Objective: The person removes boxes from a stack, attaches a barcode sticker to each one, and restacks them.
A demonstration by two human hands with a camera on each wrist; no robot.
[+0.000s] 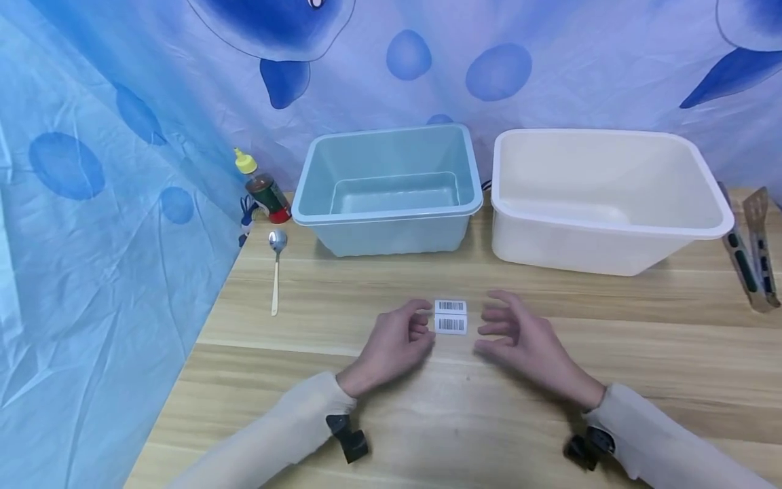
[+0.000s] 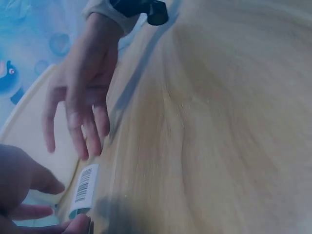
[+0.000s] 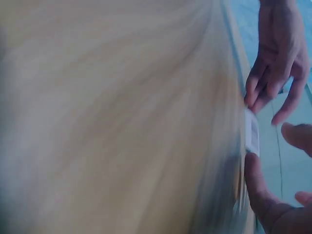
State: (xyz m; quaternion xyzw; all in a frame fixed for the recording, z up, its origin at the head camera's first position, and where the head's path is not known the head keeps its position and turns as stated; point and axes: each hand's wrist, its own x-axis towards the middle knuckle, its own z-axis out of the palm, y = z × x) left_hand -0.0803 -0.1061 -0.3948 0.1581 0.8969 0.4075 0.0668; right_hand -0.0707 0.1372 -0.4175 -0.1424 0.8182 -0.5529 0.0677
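Note:
Two white barcode labels (image 1: 451,317), one above the other, lie on the wooden table between the hands. At their left edge is the left hand (image 1: 400,343), thumb and index fingertip close to the corners and the other fingers loosely bent. The right hand (image 1: 531,339) hovers just off the right edge, its fingers apart and slightly bent, with nothing in its grasp. In the left wrist view a label (image 2: 85,187) shows a slightly curled lower end, right by the left fingertips. The right wrist view is blurred; there the label (image 3: 251,130) appears edge-on between both hands.
Behind the hands stand a light blue basin (image 1: 391,234) and a white basin (image 1: 586,248). A spoon (image 1: 276,272) and a yellow-capped bottle (image 1: 267,193) are at left. Tongs (image 1: 742,258) and a slotted spatula (image 1: 759,231) lie at far right. A blue patterned curtain (image 1: 110,272) borders the table.

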